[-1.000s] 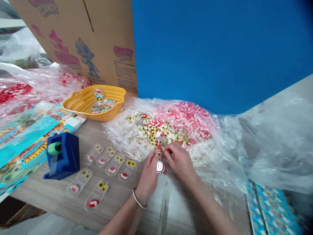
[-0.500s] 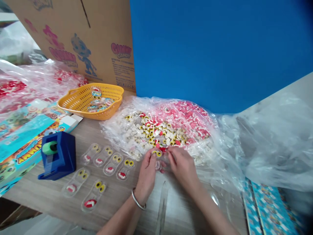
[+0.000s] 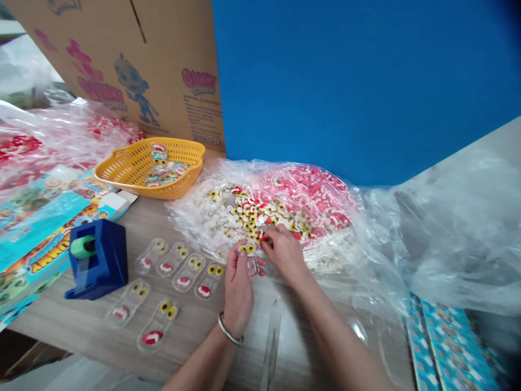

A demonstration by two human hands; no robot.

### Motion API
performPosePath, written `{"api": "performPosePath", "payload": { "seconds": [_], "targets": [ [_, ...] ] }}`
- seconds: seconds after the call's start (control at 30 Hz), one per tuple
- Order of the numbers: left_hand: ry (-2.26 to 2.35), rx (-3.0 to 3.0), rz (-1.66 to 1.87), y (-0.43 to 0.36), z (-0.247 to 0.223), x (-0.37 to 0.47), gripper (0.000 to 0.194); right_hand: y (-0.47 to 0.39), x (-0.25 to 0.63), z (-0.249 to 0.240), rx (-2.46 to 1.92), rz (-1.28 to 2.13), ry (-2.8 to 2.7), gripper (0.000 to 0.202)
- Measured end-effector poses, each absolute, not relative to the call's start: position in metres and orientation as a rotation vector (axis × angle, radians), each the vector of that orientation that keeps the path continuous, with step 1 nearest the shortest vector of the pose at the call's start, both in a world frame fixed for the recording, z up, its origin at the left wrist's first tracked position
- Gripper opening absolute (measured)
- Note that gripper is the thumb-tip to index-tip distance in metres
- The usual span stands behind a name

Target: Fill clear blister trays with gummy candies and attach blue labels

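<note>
Clear case: a small, rounded, see-through plastic case (image 3: 252, 266) is sitting in the left hand (image 3: 240, 279), above the table and just in front of the candy heap; two round yellow-and-black eye candies (image 3: 246, 249) are showing at its far end.
Left grip: the thumb and fingers are grasping the case along its sides.
Right grip: the fingertips of the right hand (image 3: 280, 250) are bunching together at the heap's near edge, with a bit of red showing beside them; whether they are gripping it, I cannot tell.
Case handling: it is looking light, thin-walled and slightly springy, probably slick and easily dented; the side rims are seeming the safest hold.
Candy handling: the eyes are looking light, soft and rubbery, perhaps tacky; a gentle pinch by the edges is probably suiting them.
Candy heap: white, yellow and red gummy pieces (image 3: 260, 212) are spilling across a crumpled clear plastic bag (image 3: 191, 203).
Table: a grey-brown wood-grain tabletop (image 3: 195, 347) is supporting six filled clear cases (image 3: 160, 324), a dark-blue tape dispenser (image 3: 114, 260) and an orange-yellow slotted plastic basket (image 3: 166, 191).
Room: a printed brown cardboard carton (image 3: 171, 38) and a flat bright-blue panel (image 3: 325, 81) are standing behind.
</note>
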State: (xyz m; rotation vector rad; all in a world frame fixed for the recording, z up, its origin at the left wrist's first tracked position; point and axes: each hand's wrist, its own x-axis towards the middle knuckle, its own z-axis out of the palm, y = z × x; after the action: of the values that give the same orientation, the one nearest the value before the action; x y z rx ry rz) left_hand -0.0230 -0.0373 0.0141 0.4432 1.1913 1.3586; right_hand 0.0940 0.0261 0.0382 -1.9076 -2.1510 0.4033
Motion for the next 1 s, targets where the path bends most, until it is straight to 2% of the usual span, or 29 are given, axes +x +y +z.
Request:
{"api": "performPosePath", "payload": {
  "seconds": [0.2, 0.33, 0.43, 0.77, 1.0],
  "targets": [
    [1.06, 0.448, 1.384, -0.042, 0.013, -0.027, 0.03, -0.001, 0.1, 0.044, -1.636, 0.406, -2.027, 0.009],
    [1.078, 0.394, 1.449, -0.042, 0.013, -0.026, 0.02, -0.039, 0.088, 0.051, -1.43, 0.077, -2.32, 0.015],
    [1.141, 0.43, 1.431, -0.04, 0.01, -0.024, 0.022, -0.057, 0.079, 0.045, -1.338, -0.053, -2.413, 0.015],
    [1.214, 0.686, 1.382, -0.041, -0.005, -0.023, 0.035, -0.07, 0.086, 0.046, -1.361, 0.287, -2.097, 0.017],
    [1.169, 0.731, 1.349, -0.048, 0.0, -0.014, 0.034, -0.07, 0.094, 0.045, -1.488, 0.294, -2.137, 0.015]
  ]
}}
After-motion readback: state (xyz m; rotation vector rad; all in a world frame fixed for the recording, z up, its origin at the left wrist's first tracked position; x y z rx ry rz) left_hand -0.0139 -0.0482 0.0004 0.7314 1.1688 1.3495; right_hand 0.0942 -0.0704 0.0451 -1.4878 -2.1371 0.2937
